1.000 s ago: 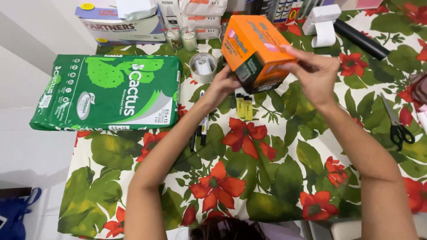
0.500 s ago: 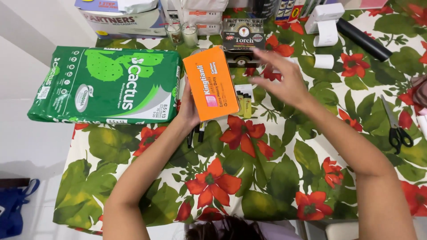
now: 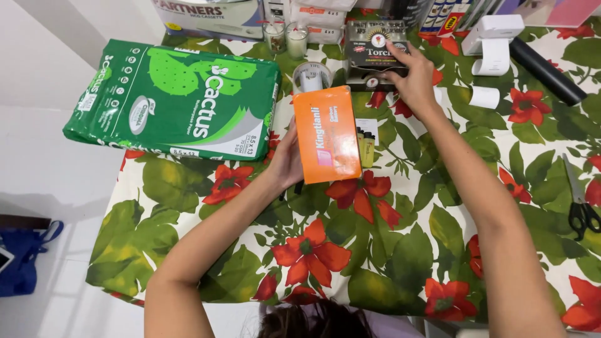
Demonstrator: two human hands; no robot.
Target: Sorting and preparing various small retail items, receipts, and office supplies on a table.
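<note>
Head view: the left hand [image 3: 287, 164] holds an orange box [image 3: 327, 134] upright over the flowered bench [image 3: 375, 250], fingers clamped on its left edge. The right hand [image 3: 414, 78] reaches farther back, fingers closed on a dark box [image 3: 370, 53]. A green paper pack [image 3: 175, 100] lies left.

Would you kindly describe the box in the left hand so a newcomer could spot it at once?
Start at the big green paper ream on the floral tablecloth. Just right of it, the left hand holds a flat orange box. It is the only plain bright orange thing there; the box behind is dark.
</note>
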